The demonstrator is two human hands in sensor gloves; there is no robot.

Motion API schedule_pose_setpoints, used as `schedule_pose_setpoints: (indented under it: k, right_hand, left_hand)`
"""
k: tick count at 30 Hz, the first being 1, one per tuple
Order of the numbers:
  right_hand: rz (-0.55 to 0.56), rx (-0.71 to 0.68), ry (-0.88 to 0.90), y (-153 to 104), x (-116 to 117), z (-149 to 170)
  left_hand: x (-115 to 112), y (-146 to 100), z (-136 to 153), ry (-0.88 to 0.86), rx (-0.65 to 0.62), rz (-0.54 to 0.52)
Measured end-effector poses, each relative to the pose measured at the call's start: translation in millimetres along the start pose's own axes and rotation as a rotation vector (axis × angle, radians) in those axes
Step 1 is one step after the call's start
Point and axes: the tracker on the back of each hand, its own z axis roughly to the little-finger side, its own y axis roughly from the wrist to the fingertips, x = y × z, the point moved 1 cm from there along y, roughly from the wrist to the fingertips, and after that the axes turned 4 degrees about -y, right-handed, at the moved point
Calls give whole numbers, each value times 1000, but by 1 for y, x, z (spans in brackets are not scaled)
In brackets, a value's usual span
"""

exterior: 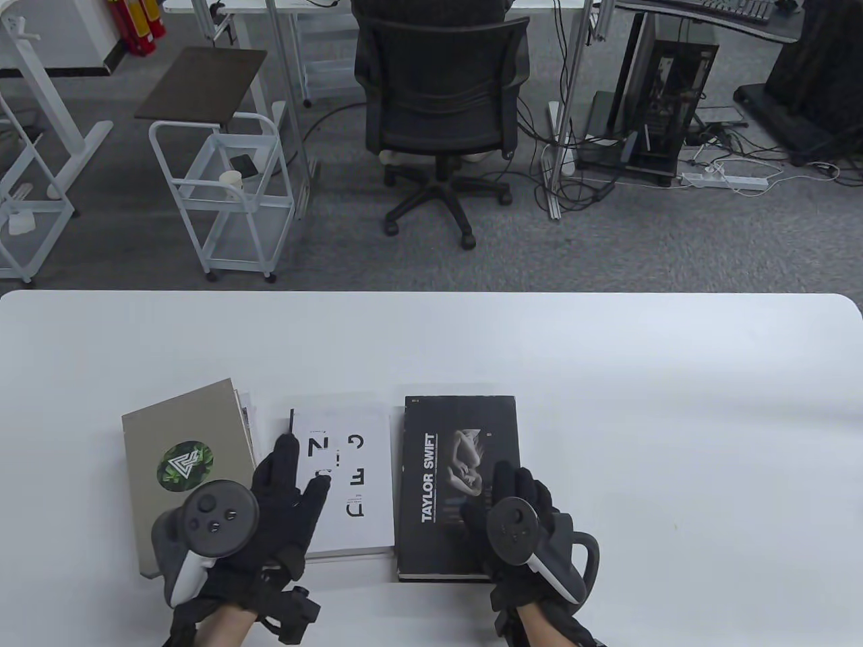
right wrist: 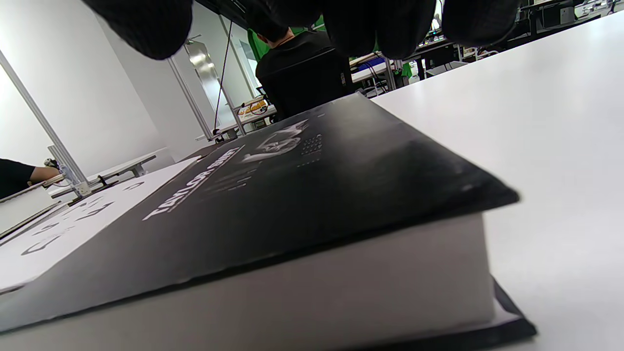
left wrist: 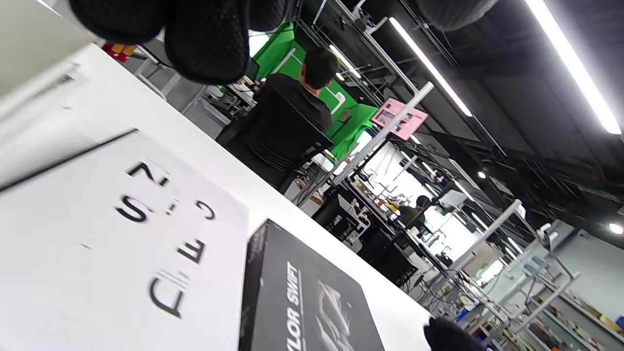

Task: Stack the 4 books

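Table view: three books lie flat in a row near the front edge of the white tabletop [exterior: 607, 377]. Grey-green book [exterior: 185, 465] with a round leaf emblem at left, a stack of pages or another book showing under its right edge. White book [exterior: 350, 472] with black letters in the middle, just beside it. Black book [exterior: 458, 485], titled TAYLOR SWIFT, on the right. Left hand [exterior: 276, 512] lies over the white book's near left corner, fingers spread and extended. Right hand [exterior: 519, 519] is over the black book's near right part, fingers forward; whether it grips, cannot tell. An office chair [exterior: 441, 101] stands beyond the tabletop.

Left wrist view: gloved fingertips [left wrist: 204, 44] hang above the white book [left wrist: 112, 253], not curled round anything; black book [left wrist: 302, 302] just beside.

Right wrist view: fingertips [right wrist: 385, 24] hover over the black book's [right wrist: 292, 185] cover; its page block faces the camera. Contact cannot be told.
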Motion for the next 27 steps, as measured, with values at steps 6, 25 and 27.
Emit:
schedule_pose_setpoints:
  k: [6,25,27]
  right_hand:
    - [-9,12,19,1,0,3]
    - [-202,-74,-181,6,37,-12]
    - [-218,-72,-190,6,40,-12]
  left_hand:
    - [-33,7,-2,43,-26,9]
    - [-82,-9,25,46,-75,121]
    - [-82,-10,26,34,-69,127]
